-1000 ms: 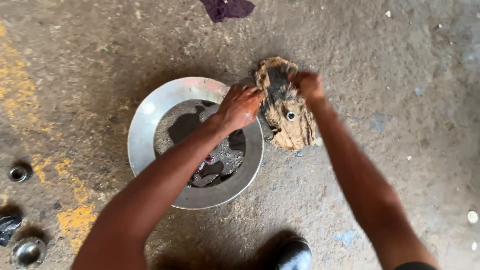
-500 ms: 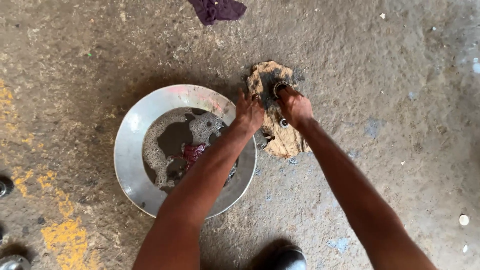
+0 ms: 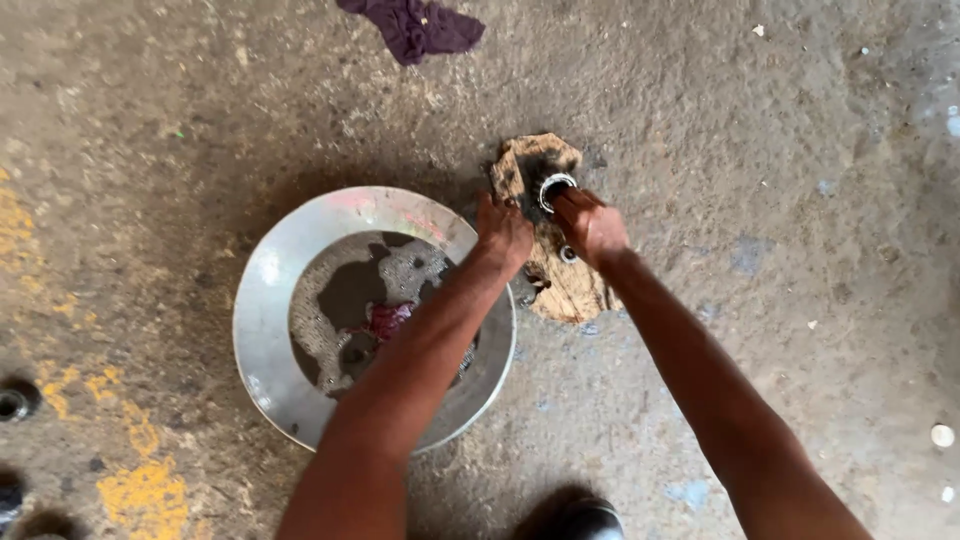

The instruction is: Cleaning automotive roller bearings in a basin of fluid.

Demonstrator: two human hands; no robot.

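My left hand (image 3: pixel 503 232) pins the greasy cardboard (image 3: pixel 560 285) flat on the floor while my right hand's (image 3: pixel 592 224) fingers hold the metal ring (image 3: pixel 553 187) against it.

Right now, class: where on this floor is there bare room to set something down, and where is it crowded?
Free: the concrete floor right of the right hand, and the strip between the purple rag and the metal basin. Crowded: the stained cardboard, where the left hand, the right hand and a metal ring meet beside the basin.
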